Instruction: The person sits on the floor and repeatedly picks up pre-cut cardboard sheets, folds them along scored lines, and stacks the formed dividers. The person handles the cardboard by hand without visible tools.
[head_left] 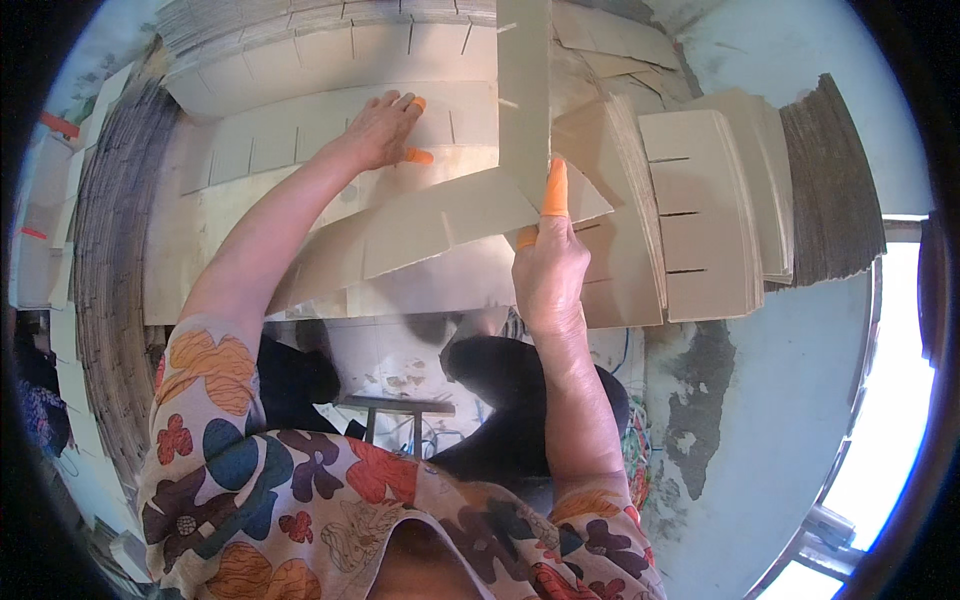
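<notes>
My right hand [553, 268], with orange finger covers on its index finger and thumb, pinches cardboard where two strips meet. One cardboard strip [524, 90] points straight away from me. The other, a slotted strip [420, 225], slants down to the left, under my left forearm. Orange covers are also on my left hand [385, 132], whose fingers and thumb are apart. It rests over a flat slotted cardboard strip [270, 145] on the work surface. Whether the two strips at my right hand are joined is hidden by the fingers.
Slotted cardboard pieces stand in stacks [705, 215] on the right, beside a darker stack [832, 180]. More slotted strips [330, 45] line the far side. A tall cardboard stack [125, 210] rises on the left. Below the table edge are my legs and a stool [395, 407].
</notes>
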